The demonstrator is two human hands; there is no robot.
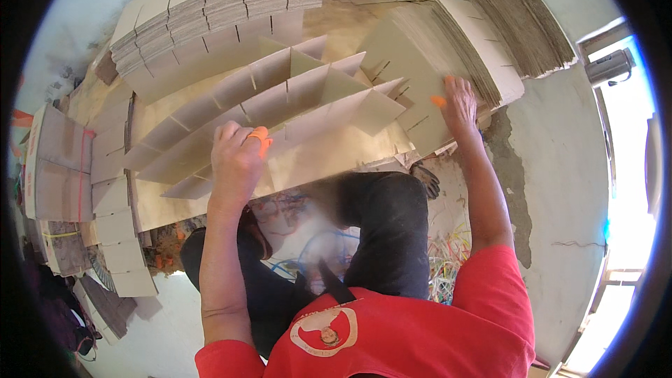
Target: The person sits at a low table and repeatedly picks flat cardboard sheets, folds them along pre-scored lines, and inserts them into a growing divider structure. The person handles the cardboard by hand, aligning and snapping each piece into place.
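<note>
A partly assembled grid of slotted cardboard dividers (287, 91) stands on the work surface in front of me, long strips crossed by shorter pieces at its right end. My left hand (238, 150), an orange cover on one digit, is closed at the nearest long strip. Its fingertips are partly hidden. To the right, my right hand (460, 103) reaches over a fanned pile of slotted cardboard sheets (413, 63). Its fingers are extended against the sheets and its orange-covered thumb stands apart from them. Whether it grips a sheet is hard to see.
A tall stack of slotted cardboard (217, 0) stands at the back left, another stack (521, 21) at the far right against the wall. Cartons (59, 164) sit at the left. Below the board (336, 157) are my knees, a dark glove (427, 178) and loose plastic straps (448, 259).
</note>
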